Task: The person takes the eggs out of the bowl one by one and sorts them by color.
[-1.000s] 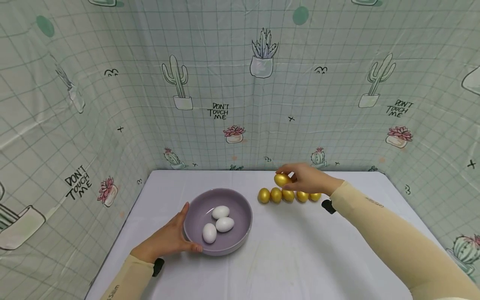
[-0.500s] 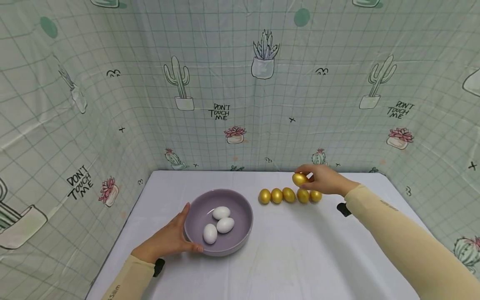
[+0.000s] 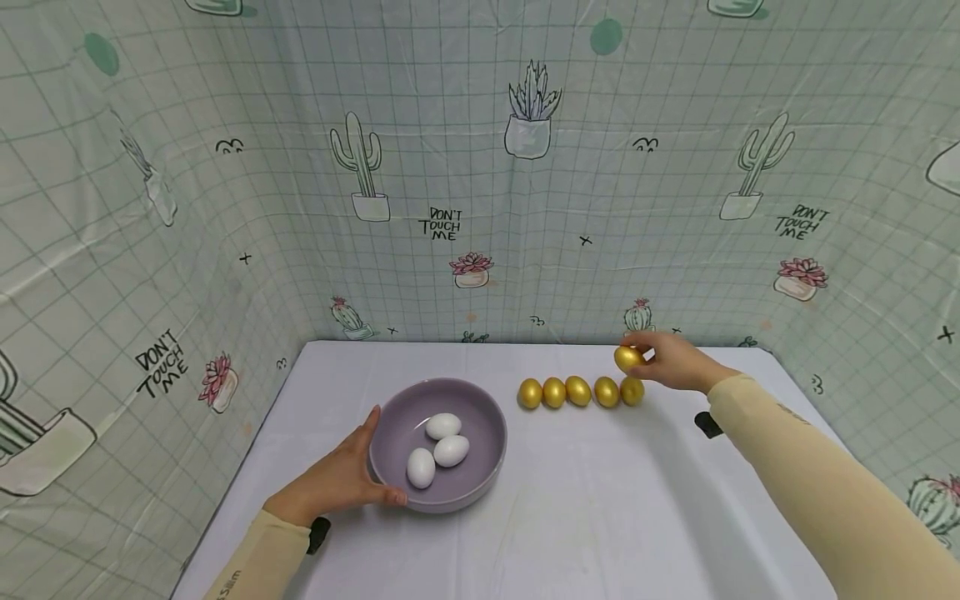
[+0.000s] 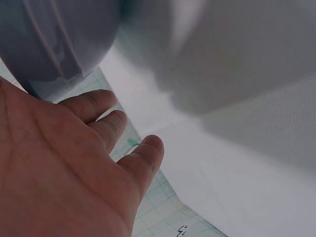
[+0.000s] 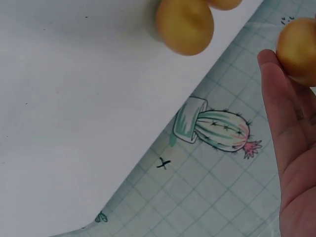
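Observation:
My right hand point(image 3: 660, 360) pinches a golden egg point(image 3: 627, 359) just above the right end of a row of several golden eggs point(image 3: 578, 391) on the white table point(image 3: 600, 517). In the right wrist view the held egg point(image 5: 297, 50) sits at my fingertips, with another golden egg point(image 5: 184, 27) lying on the table beyond. My left hand point(image 3: 341, 475) rests against the left rim of a purple bowl point(image 3: 480, 483), fingers relaxed. Three white eggs point(image 3: 437, 447) lie inside the bowl. In the left wrist view my palm point(image 4: 59, 173) lies beside the bowl's outer wall point(image 4: 54, 39).
Green cactus-print cloth walls point(image 3: 480, 208) enclose the table at the back and on both sides. A black wrist strap point(image 3: 708, 424) shows on my right sleeve. White tabletop spreads in front of the bowl and the egg row.
My right hand has carried the golden egg to the right along the row, from above its left part to its right end. The left hand and bowl have stayed put.

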A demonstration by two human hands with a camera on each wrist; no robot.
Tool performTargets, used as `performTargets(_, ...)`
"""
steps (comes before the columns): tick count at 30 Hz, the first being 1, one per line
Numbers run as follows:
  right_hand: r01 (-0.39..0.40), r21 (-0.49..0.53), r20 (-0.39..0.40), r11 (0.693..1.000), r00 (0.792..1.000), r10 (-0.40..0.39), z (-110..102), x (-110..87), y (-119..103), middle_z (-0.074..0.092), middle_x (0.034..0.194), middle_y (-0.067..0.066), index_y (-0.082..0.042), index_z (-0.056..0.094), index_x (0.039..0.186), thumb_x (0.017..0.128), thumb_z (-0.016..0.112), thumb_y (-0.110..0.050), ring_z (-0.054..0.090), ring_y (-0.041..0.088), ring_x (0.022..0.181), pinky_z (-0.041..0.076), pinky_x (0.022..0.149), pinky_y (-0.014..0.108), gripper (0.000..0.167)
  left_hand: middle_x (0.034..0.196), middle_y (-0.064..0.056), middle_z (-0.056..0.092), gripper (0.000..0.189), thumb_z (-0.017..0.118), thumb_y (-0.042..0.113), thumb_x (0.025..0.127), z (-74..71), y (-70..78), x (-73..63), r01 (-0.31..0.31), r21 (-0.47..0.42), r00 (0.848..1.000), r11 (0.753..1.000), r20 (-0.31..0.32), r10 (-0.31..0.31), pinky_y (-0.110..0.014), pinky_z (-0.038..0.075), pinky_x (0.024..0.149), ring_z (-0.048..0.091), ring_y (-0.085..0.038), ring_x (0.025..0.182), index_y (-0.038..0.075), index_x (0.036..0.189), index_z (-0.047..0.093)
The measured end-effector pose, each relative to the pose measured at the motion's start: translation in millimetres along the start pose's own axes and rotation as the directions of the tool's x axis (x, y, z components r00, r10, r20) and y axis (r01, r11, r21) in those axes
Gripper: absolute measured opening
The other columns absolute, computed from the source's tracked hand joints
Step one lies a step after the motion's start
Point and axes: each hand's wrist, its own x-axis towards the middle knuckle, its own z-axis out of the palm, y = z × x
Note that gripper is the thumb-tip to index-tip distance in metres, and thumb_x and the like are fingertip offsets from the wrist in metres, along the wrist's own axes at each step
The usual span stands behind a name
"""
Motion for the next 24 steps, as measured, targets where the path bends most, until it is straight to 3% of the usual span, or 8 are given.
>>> performTargets(8,-0.031,-0.018,-0.02,0.999,0.999,0.031,1.6,-6.1,17.1,0.064,0.117,0.025,0.005,0.057,0.133,0.09,0.073,-0.012,0.062,0.035,0.101,0.055,0.075,0.041,0.049,0.159,-0.03,0.018,0.143,0.088,0.062,0.063,-0.2,-1.1,0.1,-0.006,0.007,1.0,1.0,0.002,0.006,-0.061,0.03,0.108,0.024,-0.046,0.144,0.006,0.16,-0.001)
performTargets(19,-0.191,-0.008,0.013,0.982,0.982,0.191,10.8,-6.9,42.0,0.062,0.113,0.024,0.006,0.055,0.131,0.091,0.073,-0.021,0.061,0.037,0.099,0.053,0.081,0.05,0.051,0.159,-0.029,0.018,0.142,0.087,0.061,0.064,0.3,-1.4,0.1,0.002,0.01,1.0,1.0,0.009,-0.002,-0.062,0.031,0.107,0.024,-0.046,0.144,0.007,0.16,-0.001)
performTargets(24,-0.209,-0.042,0.014,0.977,0.978,0.21,12.8,-9.1,46.6,0.064,0.11,0.023,0.005,0.057,0.128,0.09,0.072,-0.021,0.061,0.037,0.097,0.05,0.082,0.052,0.049,0.159,-0.029,0.018,0.141,0.087,0.061,0.064,-0.1,-0.7,0.4,-0.004,0.013,1.0,1.0,0.006,0.004,-0.061,0.03,0.108,0.023,-0.046,0.144,0.006,0.16,-0.001)
